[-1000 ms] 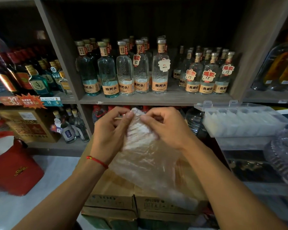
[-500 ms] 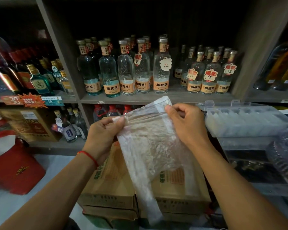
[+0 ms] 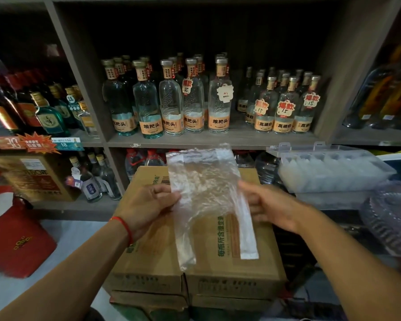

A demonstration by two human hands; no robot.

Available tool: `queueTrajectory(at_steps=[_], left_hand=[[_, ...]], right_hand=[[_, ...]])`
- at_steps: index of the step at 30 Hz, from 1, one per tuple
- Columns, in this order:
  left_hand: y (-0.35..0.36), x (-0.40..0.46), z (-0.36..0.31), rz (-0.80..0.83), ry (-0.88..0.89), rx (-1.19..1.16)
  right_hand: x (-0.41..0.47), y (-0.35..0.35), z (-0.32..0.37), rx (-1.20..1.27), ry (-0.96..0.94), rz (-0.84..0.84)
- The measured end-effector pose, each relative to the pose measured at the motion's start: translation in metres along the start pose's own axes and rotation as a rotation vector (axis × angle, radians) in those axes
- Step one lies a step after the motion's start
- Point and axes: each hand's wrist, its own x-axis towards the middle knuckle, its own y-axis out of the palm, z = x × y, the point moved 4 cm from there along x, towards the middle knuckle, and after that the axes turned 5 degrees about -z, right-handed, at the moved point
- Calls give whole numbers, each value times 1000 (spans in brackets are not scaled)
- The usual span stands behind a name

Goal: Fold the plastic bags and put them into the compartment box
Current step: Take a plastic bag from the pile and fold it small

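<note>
- Plastic bag, thin, clear and crinkled (image 3: 206, 193), hangs spread flat and upright over the brown cardboard cartons (image 3: 195, 269); a second ago it was bunched between both hands up near the shelf edge, and it has since been pulled open and brought lower.
- Left hand (image 3: 146, 205) pinches the bag's left edge between thumb and fingers.
- Right hand (image 3: 271, 205) is at the right edge; its grip looks like a pinch, though motion blur and the film hide the fingertips.
- Two long strips, probably the handles, dangle at the bottom.
- Judged from this, the bag is now smoothed and ready for its first fold.
- Clear plastic compartment box (image 3: 331, 167), lid up, waits well to the right, with pale bundles in its cells.
</note>
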Motion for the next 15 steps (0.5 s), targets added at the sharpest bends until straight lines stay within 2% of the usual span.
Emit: queueTrajectory(at_steps=[1, 4, 7, 9, 12, 15], left_hand=[[-3, 2, 2, -9, 20, 38], [-7, 4, 3, -96, 53, 108], [-7, 6, 4, -198, 21, 37], [-1, 5, 5, -141, -66, -60], [8, 0, 10, -9, -198, -24], [8, 2, 12, -11, -162, -25]], right_hand=[[1, 1, -7, -33, -7, 4], [3, -1, -10, -37, -60, -144], [1, 1, -5, -22, -96, -208], [-1, 3, -2, 1, -123, -245], [-5, 3, 1, 37, -143, -301], [-5, 4, 2, 43, -139, -300]])
